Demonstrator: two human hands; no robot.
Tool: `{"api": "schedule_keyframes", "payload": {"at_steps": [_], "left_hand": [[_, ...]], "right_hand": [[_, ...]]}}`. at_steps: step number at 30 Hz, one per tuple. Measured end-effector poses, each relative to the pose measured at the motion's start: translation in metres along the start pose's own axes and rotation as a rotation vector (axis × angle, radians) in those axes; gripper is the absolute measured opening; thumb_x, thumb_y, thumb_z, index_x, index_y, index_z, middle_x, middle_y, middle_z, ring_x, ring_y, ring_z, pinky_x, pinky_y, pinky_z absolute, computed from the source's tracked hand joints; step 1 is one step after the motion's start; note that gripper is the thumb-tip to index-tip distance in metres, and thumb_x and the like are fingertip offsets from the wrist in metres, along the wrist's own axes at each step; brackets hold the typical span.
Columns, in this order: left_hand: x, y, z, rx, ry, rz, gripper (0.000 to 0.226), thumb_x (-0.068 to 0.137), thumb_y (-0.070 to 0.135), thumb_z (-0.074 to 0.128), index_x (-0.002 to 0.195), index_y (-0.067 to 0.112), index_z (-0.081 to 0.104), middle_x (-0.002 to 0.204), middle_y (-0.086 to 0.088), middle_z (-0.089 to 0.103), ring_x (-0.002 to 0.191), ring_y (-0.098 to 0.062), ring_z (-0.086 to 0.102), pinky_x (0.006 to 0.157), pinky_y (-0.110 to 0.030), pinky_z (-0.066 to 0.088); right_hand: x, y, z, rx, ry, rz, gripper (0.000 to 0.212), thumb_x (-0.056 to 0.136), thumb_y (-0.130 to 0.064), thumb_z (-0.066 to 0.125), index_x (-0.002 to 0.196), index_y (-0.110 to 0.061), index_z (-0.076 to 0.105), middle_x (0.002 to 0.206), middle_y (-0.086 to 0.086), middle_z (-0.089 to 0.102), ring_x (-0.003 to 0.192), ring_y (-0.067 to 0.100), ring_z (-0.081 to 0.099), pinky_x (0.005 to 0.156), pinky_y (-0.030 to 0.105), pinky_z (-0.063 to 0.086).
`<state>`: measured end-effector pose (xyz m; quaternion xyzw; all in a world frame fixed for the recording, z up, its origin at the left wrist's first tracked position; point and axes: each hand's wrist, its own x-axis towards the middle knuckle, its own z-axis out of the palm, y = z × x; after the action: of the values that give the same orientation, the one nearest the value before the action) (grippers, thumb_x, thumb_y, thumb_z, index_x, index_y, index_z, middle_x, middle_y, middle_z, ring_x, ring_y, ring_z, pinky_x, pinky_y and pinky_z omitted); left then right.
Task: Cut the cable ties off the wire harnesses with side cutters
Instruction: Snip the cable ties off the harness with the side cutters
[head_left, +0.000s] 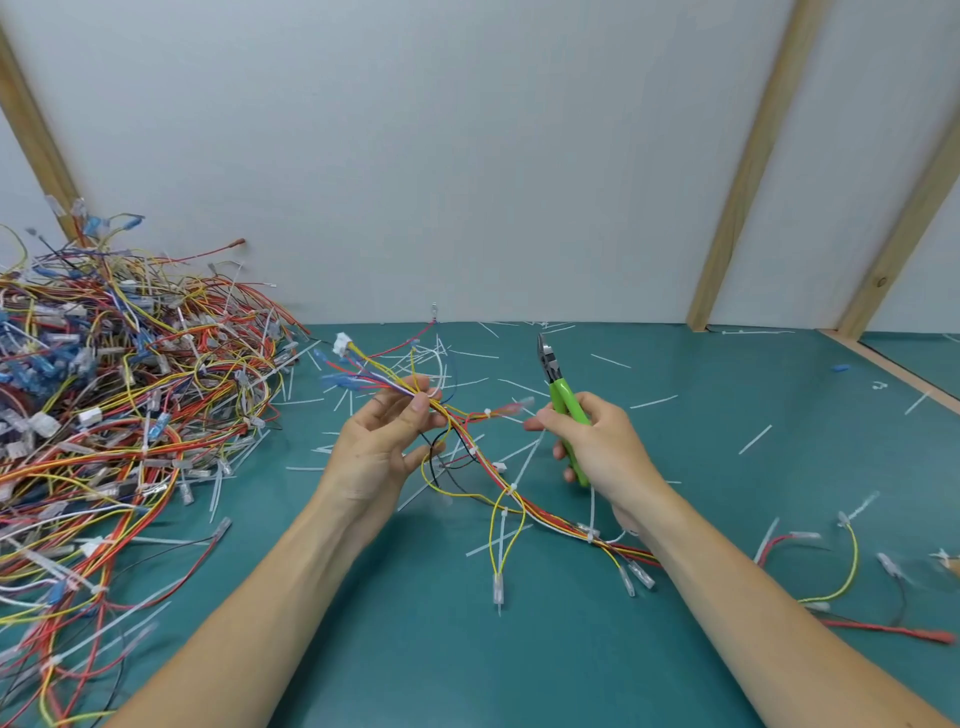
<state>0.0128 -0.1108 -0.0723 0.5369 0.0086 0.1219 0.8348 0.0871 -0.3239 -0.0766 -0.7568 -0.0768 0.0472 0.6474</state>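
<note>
My left hand (382, 441) pinches a wire harness (488, 467) of red, yellow, white and black wires near its white connector (343, 344), held above the green mat. The harness trails down to the right under my right forearm. White cable ties (511, 488) still wrap it at several spots. My right hand (597, 447) grips the green-handled side cutters (558, 384), jaws pointing up and away, a little to the right of the harness and clear of it.
A big tangled heap of harnesses (114, 405) fills the left of the green mat (415, 649). Cut white tie pieces (756, 439) lie scattered over the middle. Loose wires (841, 566) lie at the right. A white wall with wooden battens (748, 171) stands behind.
</note>
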Motion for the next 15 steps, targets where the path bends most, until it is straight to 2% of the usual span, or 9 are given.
{"api": "schedule_keyframes", "payload": {"at_steps": [3, 7, 10, 15], "left_hand": [[0.0028, -0.0006, -0.0035, -0.072, 0.025, -0.007, 0.014, 0.082, 0.022, 0.067, 0.092, 0.028, 0.076, 0.097, 0.012, 0.073, 0.083, -0.007, 0.071, 0.083, -0.032, 0.050], [0.0044, -0.0018, -0.0044, -0.085, 0.051, -0.015, 0.020, 0.083, 0.023, 0.066, 0.103, 0.027, 0.067, 0.103, 0.013, 0.074, 0.087, -0.006, 0.071, 0.090, -0.035, 0.048], [0.0052, -0.0024, -0.0047, -0.093, 0.087, -0.016, 0.023, 0.084, 0.023, 0.065, 0.107, 0.026, 0.065, 0.103, 0.013, 0.074, 0.088, -0.006, 0.071, 0.090, -0.034, 0.050], [0.0061, -0.0021, -0.0060, -0.126, 0.133, -0.029, 0.022, 0.091, 0.019, 0.063, 0.113, 0.023, 0.065, 0.107, 0.010, 0.074, 0.091, -0.008, 0.071, 0.095, -0.036, 0.051]], "right_hand": [[-0.0013, -0.0026, -0.0011, 0.058, -0.047, 0.036, 0.019, 0.095, -0.031, 0.072, 0.105, -0.016, 0.065, 0.097, -0.005, 0.080, 0.070, 0.013, 0.054, 0.054, 0.026, 0.047], [-0.0028, -0.0028, -0.0010, 0.062, -0.064, 0.022, 0.019, 0.089, -0.017, 0.079, 0.103, -0.017, 0.066, 0.098, 0.008, 0.078, 0.069, 0.013, 0.057, 0.056, 0.029, 0.047], [-0.0016, -0.0023, -0.0005, 0.002, -0.037, -0.022, 0.019, 0.089, -0.008, 0.075, 0.102, -0.018, 0.065, 0.092, -0.002, 0.079, 0.067, 0.008, 0.060, 0.054, 0.025, 0.048], [-0.0018, -0.0018, -0.0009, -0.038, -0.012, -0.049, 0.019, 0.090, -0.004, 0.072, 0.099, -0.018, 0.063, 0.081, -0.009, 0.077, 0.065, 0.010, 0.058, 0.051, 0.024, 0.047]]}}
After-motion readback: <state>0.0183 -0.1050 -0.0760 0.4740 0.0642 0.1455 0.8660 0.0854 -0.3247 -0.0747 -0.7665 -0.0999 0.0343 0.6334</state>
